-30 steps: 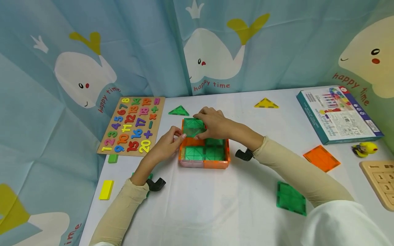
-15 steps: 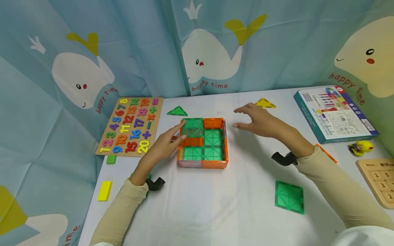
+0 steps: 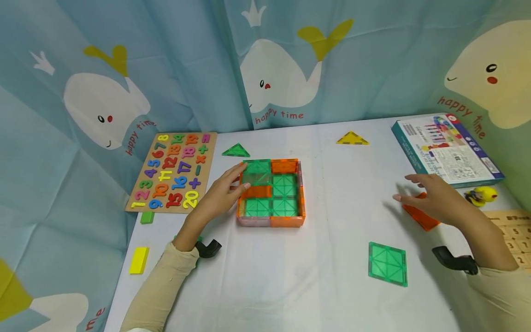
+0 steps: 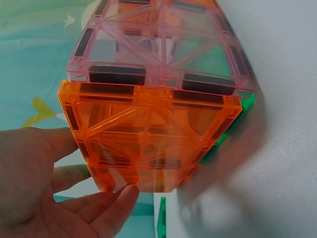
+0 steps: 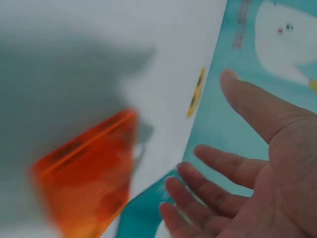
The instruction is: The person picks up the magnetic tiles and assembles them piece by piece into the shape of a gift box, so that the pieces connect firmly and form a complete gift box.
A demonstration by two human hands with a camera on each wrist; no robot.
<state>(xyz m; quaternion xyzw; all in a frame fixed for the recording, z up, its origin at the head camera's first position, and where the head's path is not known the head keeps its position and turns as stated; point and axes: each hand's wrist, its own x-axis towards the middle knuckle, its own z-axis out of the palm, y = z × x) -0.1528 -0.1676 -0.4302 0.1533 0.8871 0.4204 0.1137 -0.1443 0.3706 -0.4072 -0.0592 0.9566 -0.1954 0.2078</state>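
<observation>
A square, open-topped box of magnetic tiles [image 3: 287, 222] stands at mid-table, with orange and pink see-through walls and green tiles on its floor. One green tile [image 3: 257, 167] lies over its back left corner. My left hand [image 3: 221, 196] rests against the left wall, its fingers lightly touching the orange side tiles [image 4: 148, 119] in the left wrist view. Off to the right, my right hand [image 3: 441, 200] hovers with spread fingers, holding nothing. Beneath it lies a loose orange square tile [image 3: 421, 219], blurred in the right wrist view and partly covered by the hand in the head view.
A green square tile [image 3: 387, 265] lies front right. Behind the box are a green triangle [image 3: 236, 151] and a yellow triangle [image 3: 352, 138]. A number board [image 3: 172, 173] sits left; a boxed set [image 3: 450, 150], small yellow toy [image 3: 481, 196] and wooden board [image 3: 512, 235] stand right.
My right hand has let go of the green tile at the box's back left corner and swung right to the orange tile. My left hand stays by the box.
</observation>
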